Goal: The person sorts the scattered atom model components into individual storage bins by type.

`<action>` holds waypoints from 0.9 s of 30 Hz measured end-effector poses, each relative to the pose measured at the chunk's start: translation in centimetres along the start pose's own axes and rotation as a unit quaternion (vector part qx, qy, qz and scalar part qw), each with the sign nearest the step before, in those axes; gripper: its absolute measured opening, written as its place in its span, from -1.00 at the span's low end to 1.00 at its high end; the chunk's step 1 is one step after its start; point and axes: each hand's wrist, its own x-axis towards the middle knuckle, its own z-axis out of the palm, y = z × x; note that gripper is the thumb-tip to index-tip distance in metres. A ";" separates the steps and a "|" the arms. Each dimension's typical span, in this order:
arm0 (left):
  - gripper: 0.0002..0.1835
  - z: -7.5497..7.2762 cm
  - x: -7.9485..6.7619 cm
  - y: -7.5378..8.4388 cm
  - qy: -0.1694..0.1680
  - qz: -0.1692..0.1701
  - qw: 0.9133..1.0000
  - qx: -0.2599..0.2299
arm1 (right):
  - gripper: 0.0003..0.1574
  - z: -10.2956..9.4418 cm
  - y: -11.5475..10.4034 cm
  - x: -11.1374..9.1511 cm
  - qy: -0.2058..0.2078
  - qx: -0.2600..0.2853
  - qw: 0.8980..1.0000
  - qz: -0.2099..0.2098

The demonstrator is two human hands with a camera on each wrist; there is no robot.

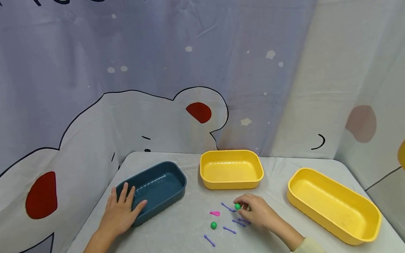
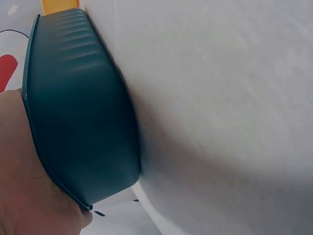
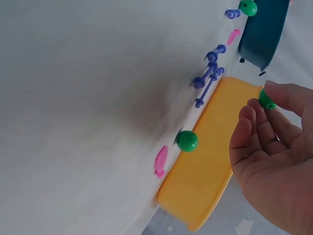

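Note:
My left hand (image 1: 117, 216) rests on the near left end of the dark teal tray (image 1: 165, 203), its fingers spread over the rim. Between thumb and fingertips, my right hand (image 1: 257, 211) pinches a green bead (image 1: 237, 206) above the table. Beneath and beside that hand lie several purple sticks (image 1: 229, 230) with knobbed ends. A pink teardrop-shaped piece (image 1: 215, 213) and a second green bead (image 1: 213, 225) lie to its left. In the right wrist view, another green bead (image 3: 187, 141) and a pink piece (image 3: 161, 161) show near a yellow tray; the right hand hides them in the head view.
A yellow tray (image 1: 232, 185) stands at the back middle of the white-covered table (image 1: 173, 244). A larger yellow tray (image 1: 328, 219) stands at the right, set at an angle. Printed curtains (image 1: 155, 124) hang behind the table and at its sides.

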 end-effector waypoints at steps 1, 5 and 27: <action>0.00 0.0 0.0 0.0 0.001 0.000 1.000 0.000 | -0.75 0.1 -0.1 0.2 0.000 0.002 1.000 -0.003; -0.02 0.2 0.1 -0.1 0.000 -0.001 1.000 0.004 | -0.75 0.5 -0.4 1.1 0.003 0.020 1.000 -0.006; 0.01 0.4 0.0 -0.2 0.014 0.002 1.000 0.005 | -0.82 2.9 -3.2 5.6 -0.001 0.075 0.997 -0.001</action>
